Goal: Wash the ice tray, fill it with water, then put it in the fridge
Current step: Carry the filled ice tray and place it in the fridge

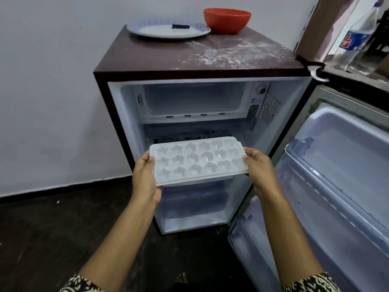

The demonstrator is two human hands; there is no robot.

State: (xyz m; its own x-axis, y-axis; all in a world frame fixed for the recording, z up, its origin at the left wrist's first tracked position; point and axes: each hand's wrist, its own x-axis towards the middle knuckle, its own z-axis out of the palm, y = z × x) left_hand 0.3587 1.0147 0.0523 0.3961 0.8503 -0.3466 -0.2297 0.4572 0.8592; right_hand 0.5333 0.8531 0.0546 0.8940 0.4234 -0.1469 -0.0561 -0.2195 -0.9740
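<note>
Ice tray (197,160), held level in front of the open fridge (147,57), cavities up, long axis from 9 to 3 o'clock. Gripped at both short ends, left hand (145,175) at 9, right hand (257,165) at 3, fingers (249,153) curled over the rims. Freezer compartment (193,100) at 12 o'clock, equally near for both.

The ice tray (197,160) lies between the left hand (145,175) and right hand (260,167), before the open fridge (168,56); on its top, plate (147,31) left of bowl (227,20); door (341,169) at right.
</note>
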